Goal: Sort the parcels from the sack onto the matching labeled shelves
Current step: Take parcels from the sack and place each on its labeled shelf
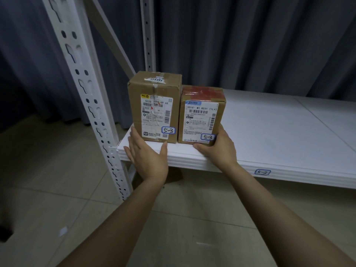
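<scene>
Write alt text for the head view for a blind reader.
Two cardboard parcels tagged 5-3 stand side by side on a white shelf labelled 5-3. The right hand grips the smaller parcel; the left hand touches the taller parcel.

Both hands at two cardboard boxes on a white shelf [269, 130].
The taller parcel [154, 106] and the red-taped shorter parcel [201, 114], both marked 5-3, stand side by side. The left hand [148, 157] touches the taller one with straight fingers. The right hand [217, 149] grips the shorter one's lower right corner.
</scene>
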